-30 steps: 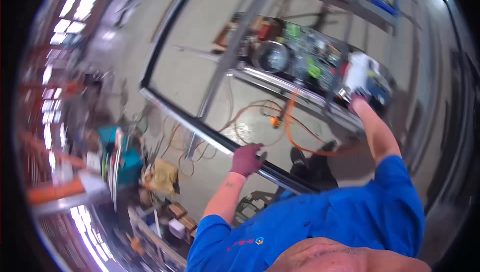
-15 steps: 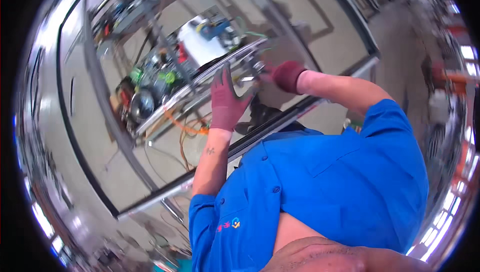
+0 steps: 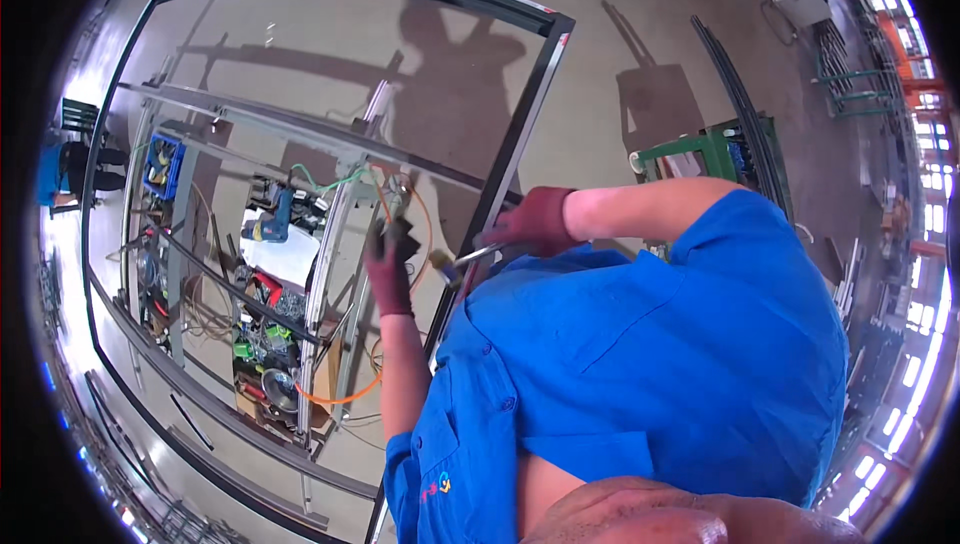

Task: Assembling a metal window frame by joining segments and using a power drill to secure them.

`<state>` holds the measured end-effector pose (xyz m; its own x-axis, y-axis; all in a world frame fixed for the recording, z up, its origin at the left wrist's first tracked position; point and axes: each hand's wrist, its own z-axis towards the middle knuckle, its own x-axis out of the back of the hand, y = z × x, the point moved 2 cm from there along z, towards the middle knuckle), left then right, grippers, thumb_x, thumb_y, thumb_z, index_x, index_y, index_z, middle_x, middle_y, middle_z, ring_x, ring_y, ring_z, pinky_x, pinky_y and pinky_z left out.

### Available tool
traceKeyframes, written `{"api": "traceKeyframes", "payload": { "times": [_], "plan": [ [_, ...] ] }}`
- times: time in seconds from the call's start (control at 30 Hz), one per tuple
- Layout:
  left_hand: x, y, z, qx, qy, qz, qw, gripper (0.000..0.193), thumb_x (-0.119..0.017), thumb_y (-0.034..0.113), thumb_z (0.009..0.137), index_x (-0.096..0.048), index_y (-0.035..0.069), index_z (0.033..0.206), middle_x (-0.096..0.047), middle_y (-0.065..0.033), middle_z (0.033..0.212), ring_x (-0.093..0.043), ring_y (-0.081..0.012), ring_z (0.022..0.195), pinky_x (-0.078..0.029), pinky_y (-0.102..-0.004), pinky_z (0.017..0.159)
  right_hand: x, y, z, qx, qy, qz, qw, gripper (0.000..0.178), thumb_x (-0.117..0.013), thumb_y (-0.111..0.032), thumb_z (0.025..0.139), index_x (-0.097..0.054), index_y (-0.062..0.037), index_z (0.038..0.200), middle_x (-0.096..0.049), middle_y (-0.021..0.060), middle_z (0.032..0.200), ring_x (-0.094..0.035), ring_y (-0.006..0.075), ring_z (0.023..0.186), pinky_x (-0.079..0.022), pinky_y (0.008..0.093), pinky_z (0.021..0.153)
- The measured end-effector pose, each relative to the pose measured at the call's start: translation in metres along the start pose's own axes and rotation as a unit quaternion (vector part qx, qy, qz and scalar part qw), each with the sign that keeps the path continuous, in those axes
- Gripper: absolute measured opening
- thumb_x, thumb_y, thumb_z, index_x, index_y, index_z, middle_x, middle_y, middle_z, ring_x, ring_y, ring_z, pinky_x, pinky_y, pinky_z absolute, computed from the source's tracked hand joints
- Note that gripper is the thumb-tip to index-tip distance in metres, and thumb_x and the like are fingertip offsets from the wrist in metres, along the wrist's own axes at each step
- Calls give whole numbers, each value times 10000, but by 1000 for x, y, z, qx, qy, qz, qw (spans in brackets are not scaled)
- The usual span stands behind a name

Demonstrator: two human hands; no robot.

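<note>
My right hand (image 3: 540, 221), in a maroon glove, is wrapped round a small hammer (image 3: 442, 265); its metal shaft points left from my fist and its brownish head is slightly blurred. My left hand (image 3: 388, 269), in a similar glove with dark fingers, is raised to the left of the hammer, its fingers apart. Nothing plain to see lies in it. Close in front of my body runs one side of a large dark rectangular frame (image 3: 527, 109). A grey crossbar (image 3: 300, 128) spans it beneath my left hand's far side.
Under the frame stands a metal work stand (image 3: 318, 284) with a blue power drill (image 3: 275, 222), a metal bowl (image 3: 280, 390) and loose hardware. An orange hose (image 3: 345, 399) curls nearby. A green cart (image 3: 705, 156) bears dark profiles at right. Another person (image 3: 70, 176) is at far left.
My view has swung, so the frame appears turned. My right hand has drawn back toward my body, and the hammer shows clearly. My left hand is less spread than before.
</note>
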<state>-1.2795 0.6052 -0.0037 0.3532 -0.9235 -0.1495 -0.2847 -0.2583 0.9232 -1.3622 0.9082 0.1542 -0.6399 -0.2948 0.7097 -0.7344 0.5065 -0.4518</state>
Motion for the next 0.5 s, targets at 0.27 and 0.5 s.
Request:
{"api": "traceKeyframes", "payload": {
  "times": [0.27, 0.5],
  "plan": [
    [27, -118, -21, 257, 71, -33, 963, 349, -760, 337, 1036, -782, 43, 1222, -766, -67, 1045, -710, -139, 873, -589, -292, 785, -30, 237, -116, -227, 430, 400, 777, 506, -619, -201, 1068, -571, -100, 1562, -726, 111, 958, -712, 142, 797, -595, 350, 714],
    [61, -183, -47, 314, -4, 85, 946, 532, -772, 194, 1016, -578, 6, 1474, -759, -152, 1205, -750, -242, 1044, -615, -376, 915, -68, 391, -83, -276, 573, 343, 691, 327, -532, -233, 1166, -638, -68, 1427, -568, -17, 831, -562, 101, 727, -511, 311, 693]
  ]
}}
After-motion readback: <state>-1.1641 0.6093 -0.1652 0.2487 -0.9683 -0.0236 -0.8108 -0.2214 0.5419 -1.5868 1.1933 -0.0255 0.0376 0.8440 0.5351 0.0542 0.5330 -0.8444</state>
